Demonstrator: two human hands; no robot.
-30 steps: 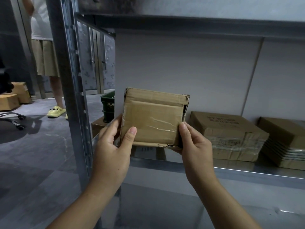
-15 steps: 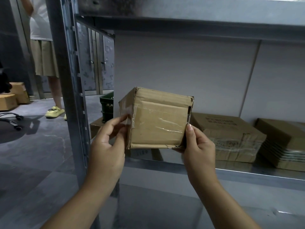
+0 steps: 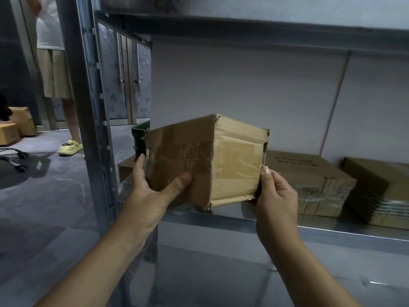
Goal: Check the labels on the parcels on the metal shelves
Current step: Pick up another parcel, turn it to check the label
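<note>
- You are gripping the cardboard parcel [image 3: 234, 165] with both hands, holding it in the air just in front of the metal shelf [image 3: 221, 219]
- Your left hand [image 3: 152, 196] is cupping its lower left face with the thumb pressing flat on the card, and your right hand [image 3: 274, 196] is pinching its right edge
- No label or readable writing is showing on the two faces turned toward you
- Since half a second ago you have been turning the parcel: a vertical corner is now pointing at you, and the left face, a narrow strip before, is showing wide
- The card is looking worn, with dented corners and a torn bottom edge; brown tape is crossing the left face and glossy clear tape is wrinkling on the right
- Behind it a flat carton [image 3: 309, 173] is lying on the shelf, its dark top print too blurred to read, with a stack of flat cartons [image 3: 380, 189] just beside it
- Past the grey steel upright [image 3: 88, 107], a person [image 3: 53, 63] is standing on the floor
</note>
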